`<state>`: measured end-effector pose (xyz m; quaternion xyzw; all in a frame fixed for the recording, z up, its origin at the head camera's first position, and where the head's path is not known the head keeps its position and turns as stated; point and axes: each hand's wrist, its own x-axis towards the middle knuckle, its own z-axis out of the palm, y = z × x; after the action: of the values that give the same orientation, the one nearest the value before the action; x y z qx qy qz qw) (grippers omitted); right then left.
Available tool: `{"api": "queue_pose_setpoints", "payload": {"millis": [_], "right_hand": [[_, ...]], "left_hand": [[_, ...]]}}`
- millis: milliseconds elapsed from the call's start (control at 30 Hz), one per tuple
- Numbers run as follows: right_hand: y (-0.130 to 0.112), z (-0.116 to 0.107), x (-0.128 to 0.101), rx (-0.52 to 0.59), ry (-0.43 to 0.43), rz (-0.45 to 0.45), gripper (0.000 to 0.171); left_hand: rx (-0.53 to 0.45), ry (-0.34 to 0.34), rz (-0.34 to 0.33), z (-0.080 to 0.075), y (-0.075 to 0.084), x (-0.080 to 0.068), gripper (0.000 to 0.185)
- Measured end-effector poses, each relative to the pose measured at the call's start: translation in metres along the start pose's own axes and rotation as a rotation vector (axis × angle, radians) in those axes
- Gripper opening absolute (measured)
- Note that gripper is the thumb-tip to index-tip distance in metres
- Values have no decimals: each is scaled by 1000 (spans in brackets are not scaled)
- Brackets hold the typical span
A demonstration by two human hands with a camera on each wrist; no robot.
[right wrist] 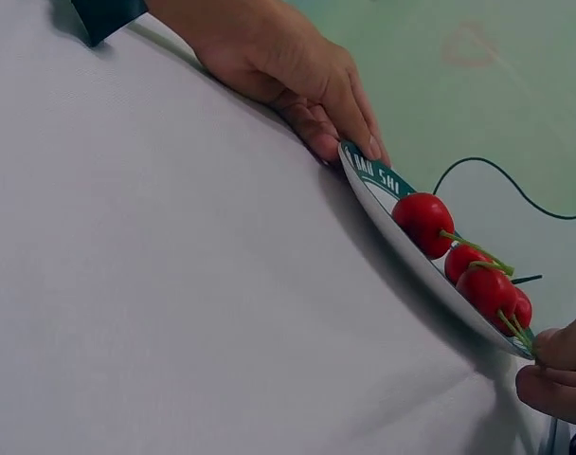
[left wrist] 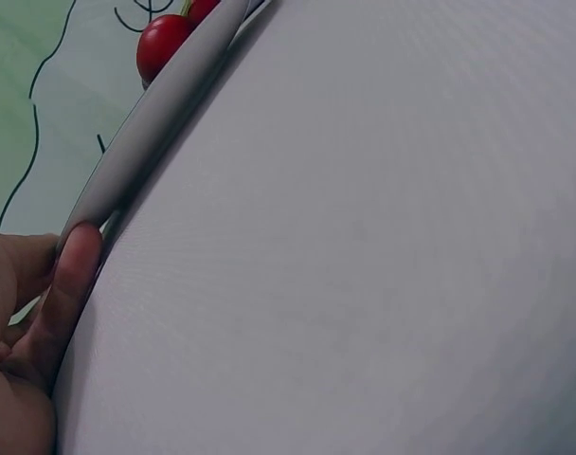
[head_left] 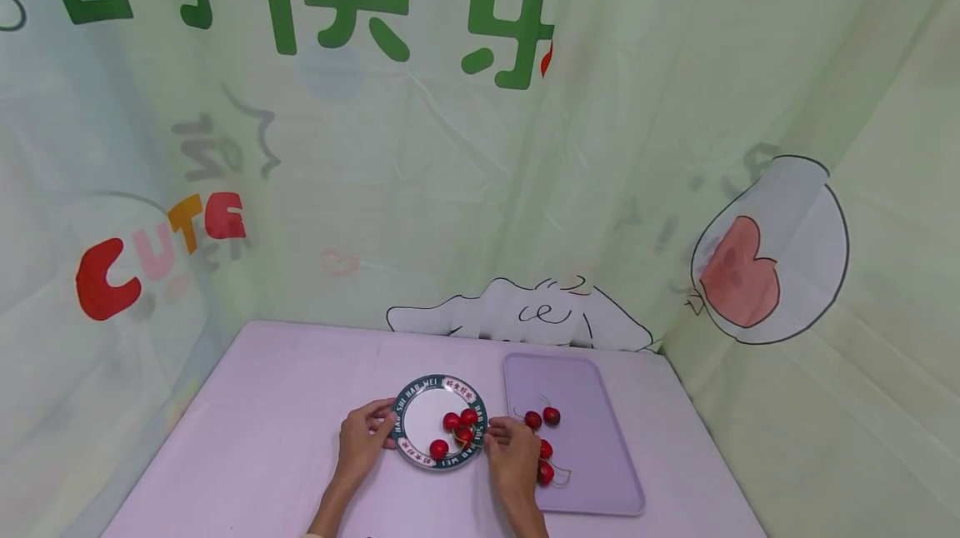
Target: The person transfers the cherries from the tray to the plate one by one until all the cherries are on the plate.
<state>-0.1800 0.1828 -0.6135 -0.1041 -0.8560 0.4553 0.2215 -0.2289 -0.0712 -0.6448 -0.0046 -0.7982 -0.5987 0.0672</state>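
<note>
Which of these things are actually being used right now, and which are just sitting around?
In use:
left hand holding the plate rim
right hand at the plate's other edge
cherries on the plate

Lying about:
purple tray
cherries on the tray

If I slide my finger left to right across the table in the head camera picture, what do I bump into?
Left hand → plate holding cherries → right hand → purple tray.

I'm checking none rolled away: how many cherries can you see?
8. Four lie on the plate: cherries clustered at its right, one at the front. Four lie on the tray beside the right hand, which may hide more.
</note>
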Motion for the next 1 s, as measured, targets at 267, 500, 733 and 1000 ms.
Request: {"api": "queue_pose_setpoints", "payload": {"millis": [267, 500, 733, 1000], "right_hand": [[-10, -6, -3, -32, 2, -3, 25], [-15, -12, -4, -22, 26, 27, 27], [-11, -17, -1, 21, 124, -19, 24], [-6, -28, 0, 104, 201, -71, 26]], "left_hand": [[-2, -13, -20, 0, 4, -1, 33], [-9, -14, -20, -1, 6, -1, 33], [-6, -16, -32, 0, 3, 1, 33], [-7, -22, -35, -1, 2, 0, 34]]}}
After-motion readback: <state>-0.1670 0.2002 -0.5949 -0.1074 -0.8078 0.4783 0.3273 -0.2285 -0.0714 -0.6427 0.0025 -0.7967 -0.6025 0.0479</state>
